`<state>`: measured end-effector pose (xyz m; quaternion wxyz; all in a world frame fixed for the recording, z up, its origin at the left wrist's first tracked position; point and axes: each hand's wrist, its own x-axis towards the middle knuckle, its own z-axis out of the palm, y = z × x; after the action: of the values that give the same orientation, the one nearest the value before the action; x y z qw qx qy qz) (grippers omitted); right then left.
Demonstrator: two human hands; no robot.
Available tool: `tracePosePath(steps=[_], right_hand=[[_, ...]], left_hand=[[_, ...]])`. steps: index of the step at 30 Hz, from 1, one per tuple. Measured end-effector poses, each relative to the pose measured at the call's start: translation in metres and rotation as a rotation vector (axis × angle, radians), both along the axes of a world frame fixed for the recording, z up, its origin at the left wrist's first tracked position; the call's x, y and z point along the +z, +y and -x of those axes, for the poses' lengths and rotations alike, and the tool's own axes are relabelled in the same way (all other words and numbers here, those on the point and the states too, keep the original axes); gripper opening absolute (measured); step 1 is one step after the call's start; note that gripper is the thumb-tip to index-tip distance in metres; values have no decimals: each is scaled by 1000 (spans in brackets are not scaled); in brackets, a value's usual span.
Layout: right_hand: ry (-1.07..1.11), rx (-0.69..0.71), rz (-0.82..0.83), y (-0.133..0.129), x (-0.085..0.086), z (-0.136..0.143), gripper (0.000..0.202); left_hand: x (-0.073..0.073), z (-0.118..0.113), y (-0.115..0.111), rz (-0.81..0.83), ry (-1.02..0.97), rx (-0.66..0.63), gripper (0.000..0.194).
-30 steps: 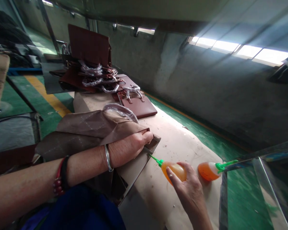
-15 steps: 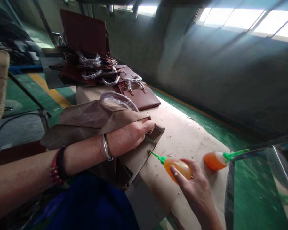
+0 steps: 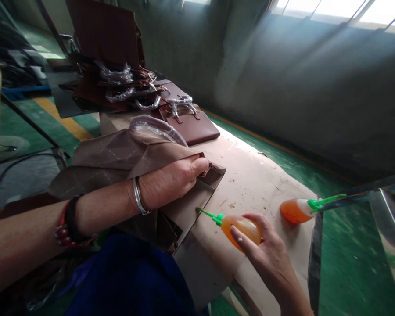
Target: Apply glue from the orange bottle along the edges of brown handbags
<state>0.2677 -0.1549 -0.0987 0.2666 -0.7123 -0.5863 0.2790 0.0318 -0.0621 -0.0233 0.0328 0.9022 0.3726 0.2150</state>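
Note:
Across the taupe bag (image 3: pixel 102 153) reaches my left hand (image 3: pixel 174 180), its fingers closed on the folded edge of the fabric. The bag lies on its side, its stiff panel exposed below that hand and a plastic-wrapped handle (image 3: pixel 159 127) on top. In my right hand (image 3: pixel 266 250) is a glue bottle (image 3: pixel 240 230) of amber liquid, gripped between thumb and fingers. It is tilted so that its thin green nozzle points left, with the tip at the edge of the panel. I cannot tell whether any liquid is coming out.
A second amber bottle (image 3: pixel 296 210) with a green nozzle stands at the table's right edge. Dark red handbags (image 3: pixel 191 127) with wrapped handles are piled at the back left. Specks dot the paper-covered table (image 3: pixel 250 175). A grey wall (image 3: pixel 283 87) rises behind.
The nozzle tip has moved slightly left along the panel's edge. My left hand keeps its hold on the fabric. The whole view has shifted a little.

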Motion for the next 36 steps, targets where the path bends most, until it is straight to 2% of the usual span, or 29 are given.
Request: tracePosePath(steps=[4, 9, 14, 17, 21, 29, 32, 36], right_hand=[[43, 120, 76, -15, 8, 10, 33], [48, 115, 50, -22, 12, 15, 32], [18, 315, 80, -29, 7, 15, 25], [2, 304, 69, -31, 6, 15, 25], [-17, 262, -23, -32, 8, 16, 29], [9, 138, -166, -29, 10, 16, 35], [-36, 235, -145, -30, 8, 17, 33], [-1, 365, 20, -34, 4, 18, 30]], left_hand=[[2, 1, 0, 21, 5, 19, 15], [5, 1, -1, 64, -5, 29, 14], [5, 3, -2, 51, -50, 30, 17], [6, 4, -3, 65, -68, 16, 19], [8, 3, -3, 105, -77, 17, 20], [9, 4, -4, 61, -28, 30, 17], [10, 5, -5, 40, -19, 15, 17], [10, 5, -3, 29, -12, 25, 16]])
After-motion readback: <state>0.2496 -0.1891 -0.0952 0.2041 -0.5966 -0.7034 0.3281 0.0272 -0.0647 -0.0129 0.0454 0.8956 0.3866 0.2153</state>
